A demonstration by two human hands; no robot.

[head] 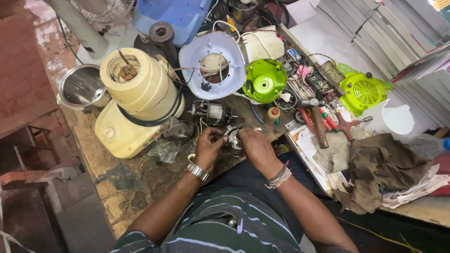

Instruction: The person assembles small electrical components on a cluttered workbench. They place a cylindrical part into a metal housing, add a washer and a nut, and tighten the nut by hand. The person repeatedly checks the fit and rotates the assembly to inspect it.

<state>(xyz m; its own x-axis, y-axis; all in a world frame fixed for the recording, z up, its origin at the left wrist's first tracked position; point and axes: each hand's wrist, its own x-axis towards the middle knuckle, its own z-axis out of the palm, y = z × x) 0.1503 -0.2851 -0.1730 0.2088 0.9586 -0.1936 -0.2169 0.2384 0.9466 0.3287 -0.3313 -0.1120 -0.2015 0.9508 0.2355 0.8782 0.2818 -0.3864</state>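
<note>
Hands closed round small metal motor part (234,139), gripped between left hand (208,147) and right hand (255,147) just above surface (140,182). Step judged: part being fitted or freed by fingertips. Bare motor (213,113) lies just beyond left hand. Firm counter-grip likely needed next.

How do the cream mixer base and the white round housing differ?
The cream mixer base is closed and bulky, with a black cord wrapped around it; the white round housing is a shallow shell, open with a hole in its middle. The base lies left of the hands, the housing farther back. Both rest on the workbench.
</note>
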